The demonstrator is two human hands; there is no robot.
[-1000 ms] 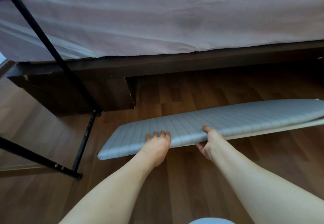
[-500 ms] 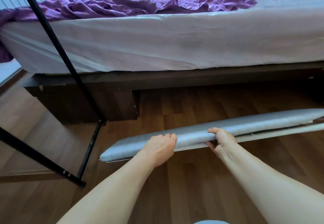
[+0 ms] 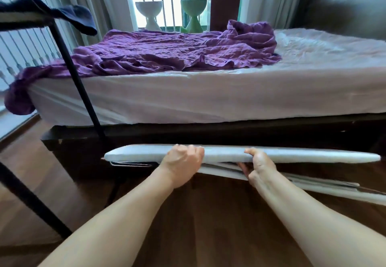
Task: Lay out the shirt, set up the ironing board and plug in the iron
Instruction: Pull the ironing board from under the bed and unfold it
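Observation:
A grey padded ironing board [image 3: 302, 157] is held edge-on and level in front of the bed frame, above the wooden floor. My left hand [image 3: 181, 164] grips its near edge left of centre, fingers curled over the top. My right hand [image 3: 258, 167] grips it right of centre, thumb on top and fingers underneath. The board's white folded legs [image 3: 313, 185] hang slightly away from its underside at the right. A wire bracket [image 3: 129, 164] shows under the left end. A crumpled purple garment [image 3: 167, 53] lies spread over the white mattress [image 3: 208, 97]. No iron is visible.
A black metal rack [image 3: 71, 66] stands at the left with a dark cloth [image 3: 79, 19] draped on its top. Two pedestal stools, white [image 3: 149, 13] and green [image 3: 193, 13], stand by the barred window behind the bed. Wooden floor [image 3: 208, 225] lies below.
Both hands have lifted the ironing board off the floor and turned it edge-on. The view has tilted up, showing the bed top and window.

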